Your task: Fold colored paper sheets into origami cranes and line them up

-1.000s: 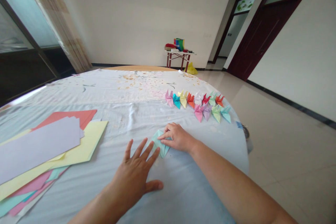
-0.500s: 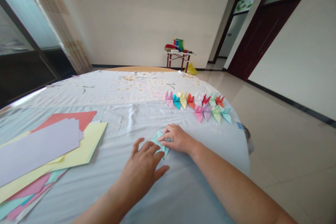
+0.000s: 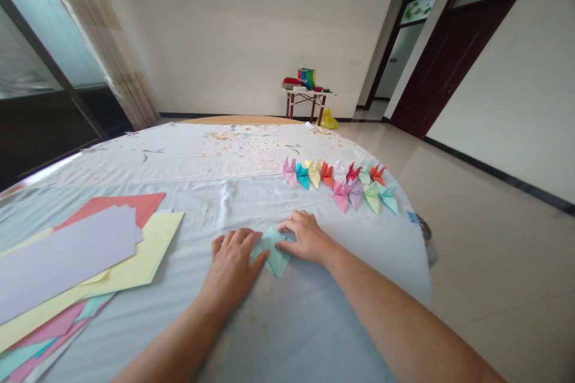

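A small folded sheet of mint-green origami paper (image 3: 275,254) lies on the cloth between my hands, with crease lines and a point toward me. My left hand (image 3: 234,260) holds its left corner, thumb on top and the other fingers curled at the far side. At its right edge my right hand (image 3: 306,238) pinches the paper between thumb and fingers. The fingertips hide both side corners. Beyond my right hand stand two rows of folded paper cranes (image 3: 341,194) in several colours.
Coloured paper sheets (image 3: 72,257) are piled at the left, lilac on top. A pale cloth covers the round table (image 3: 215,185). Against the far wall stands a small side table (image 3: 308,93) with things on it, a yellow bag (image 3: 329,119) beside it.
My left hand has moved left and off the paper's middle, and now its thumb and fingers close on the left corner. More of the paper shows. My right hand has barely moved.
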{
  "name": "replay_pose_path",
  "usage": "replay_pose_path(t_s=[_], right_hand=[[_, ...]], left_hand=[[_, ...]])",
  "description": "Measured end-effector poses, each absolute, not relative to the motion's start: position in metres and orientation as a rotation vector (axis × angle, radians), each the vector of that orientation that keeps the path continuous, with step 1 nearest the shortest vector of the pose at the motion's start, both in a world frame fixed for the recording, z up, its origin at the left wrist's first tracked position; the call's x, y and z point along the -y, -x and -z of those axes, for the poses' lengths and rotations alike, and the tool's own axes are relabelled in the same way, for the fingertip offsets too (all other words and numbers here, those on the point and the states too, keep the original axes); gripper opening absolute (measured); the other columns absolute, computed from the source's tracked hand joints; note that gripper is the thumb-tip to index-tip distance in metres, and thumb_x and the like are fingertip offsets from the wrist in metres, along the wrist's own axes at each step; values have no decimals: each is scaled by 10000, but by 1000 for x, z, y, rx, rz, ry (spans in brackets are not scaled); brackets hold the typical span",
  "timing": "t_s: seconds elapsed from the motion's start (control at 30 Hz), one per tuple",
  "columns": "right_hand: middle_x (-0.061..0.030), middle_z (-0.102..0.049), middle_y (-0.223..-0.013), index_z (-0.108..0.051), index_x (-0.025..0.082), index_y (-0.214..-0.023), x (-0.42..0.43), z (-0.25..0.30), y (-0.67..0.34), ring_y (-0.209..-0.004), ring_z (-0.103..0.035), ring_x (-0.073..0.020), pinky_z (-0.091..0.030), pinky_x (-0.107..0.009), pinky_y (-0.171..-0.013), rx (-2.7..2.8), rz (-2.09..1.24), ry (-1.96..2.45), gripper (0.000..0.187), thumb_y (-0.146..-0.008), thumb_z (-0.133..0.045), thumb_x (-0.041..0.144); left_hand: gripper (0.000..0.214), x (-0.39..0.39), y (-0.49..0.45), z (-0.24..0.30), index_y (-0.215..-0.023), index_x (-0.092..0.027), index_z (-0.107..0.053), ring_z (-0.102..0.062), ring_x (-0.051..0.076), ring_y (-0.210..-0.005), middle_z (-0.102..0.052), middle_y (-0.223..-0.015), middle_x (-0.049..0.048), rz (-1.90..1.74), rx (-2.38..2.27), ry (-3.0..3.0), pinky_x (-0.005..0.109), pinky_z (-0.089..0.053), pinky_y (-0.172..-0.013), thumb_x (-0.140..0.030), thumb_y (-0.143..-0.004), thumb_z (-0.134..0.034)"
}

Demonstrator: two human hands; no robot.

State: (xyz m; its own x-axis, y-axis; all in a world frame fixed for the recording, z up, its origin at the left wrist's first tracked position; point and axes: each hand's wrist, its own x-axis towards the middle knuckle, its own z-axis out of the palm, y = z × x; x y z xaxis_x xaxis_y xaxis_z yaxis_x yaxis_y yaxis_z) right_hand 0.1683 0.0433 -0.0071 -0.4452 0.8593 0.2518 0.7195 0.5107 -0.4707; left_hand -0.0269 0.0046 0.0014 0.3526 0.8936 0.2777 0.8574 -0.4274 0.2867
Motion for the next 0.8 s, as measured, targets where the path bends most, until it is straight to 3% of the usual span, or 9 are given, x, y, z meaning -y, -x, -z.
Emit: replay_pose_path(t_s=[0.13,0.23,0.33,0.47,0.67,0.8], right_hand=[[-45,-547,-902,-598,186,-905,-43,7,-164,-928,-470,-194,-347,-336,-827,2258,-500,1239,299,-669,-694,342],[-12,-543,-825,-553,172,-870,-43,6,-163,-791,-494,-143,-383,-270,-724,2175,-710,1152,260,-672,-687,272],[28,-519,-735,-526,171,-851,-42,4,-161,-657,-471,-97,-375,-218,-614,2018,-961,1099,227,-689,-662,254],[37,-503,-717,-525,161,-870,-40,-1,-159,-619,-443,-80,-373,-210,-591,1788,-1190,1014,302,-670,-681,325],[14,-561,-729,-561,141,-866,-36,-6,-158,-626,-487,-92,-400,-229,-606,1683,-1427,910,313,-678,-670,366],[17,-568,-702,-588,141,-835,-36,-7,-159,-616,-487,-90,-395,-221,-599,1684,-1385,940,267,-700,-647,363]], left_hand=[[289,-7,27,6,-1018,-256,-575,-483,262,-999,-569,-1058,64,-651,-1693,-2437,462,-290,-870,-409,-805,-454],[230,-8,26,7,-954,-255,-579,-486,260,-1013,-587,-1029,45,-762,-1648,-2315,455,-302,-872,-374,-774,-502],[192,-12,25,5,-889,-216,-557,-550,218,-873,-617,-882,25,-852,-1489,-2046,375,-391,-786,-349,-755,-522],[225,-16,22,2,-863,-176,-535,-575,166,-709,-623,-775,17,-930,-1236,-1618,272,-441,-633,-366,-744,-546],[271,-12,18,-8,-786,-153,-561,-529,119,-587,-602,-669,-4,-971,-1194,-1333,219,-409,-547,-411,-710,-595],[279,-7,14,-14,-766,-156,-557,-522,114,-566,-592,-640,-12,-1026,-1175,-1256,214,-407,-537,-416,-685,-620]])
